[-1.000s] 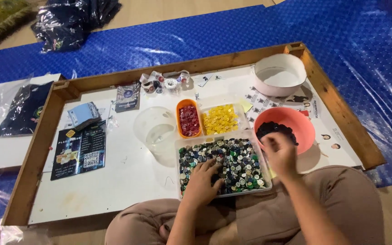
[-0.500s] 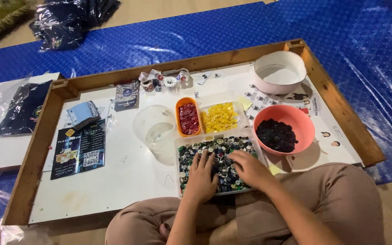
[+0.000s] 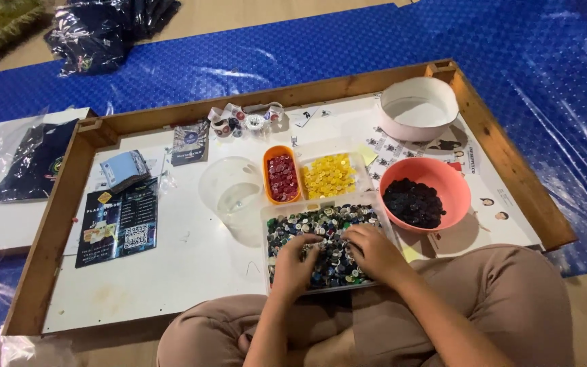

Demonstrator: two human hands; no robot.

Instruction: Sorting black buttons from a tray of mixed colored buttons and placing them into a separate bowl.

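Since a moment ago, the right hand point(image 3: 374, 250) has left the pink bowl point(image 3: 453, 182) and joined the left hand point(image 3: 295, 264) in the clear tray of mixed buttons point(image 3: 321, 221) (fingers curled; whether anything is pinched cannot be told). Sorting seems under way; next, a single button must be isolated.

Tabletop point(image 3: 191, 272): white, wood-rimmed | on it: mixed-button tray point(image 3: 276, 234), pink bowl point(image 3: 458, 194), clear cup point(image 3: 229, 187), dark leaflet point(image 3: 117, 221) | far clutter possibly badges point(image 3: 242, 119)

A blue tarp point(image 3: 484, 47) covers the wooden floor point(image 3: 253, 17). On it lies a wood-framed white board point(image 3: 191, 272), evenly lit.
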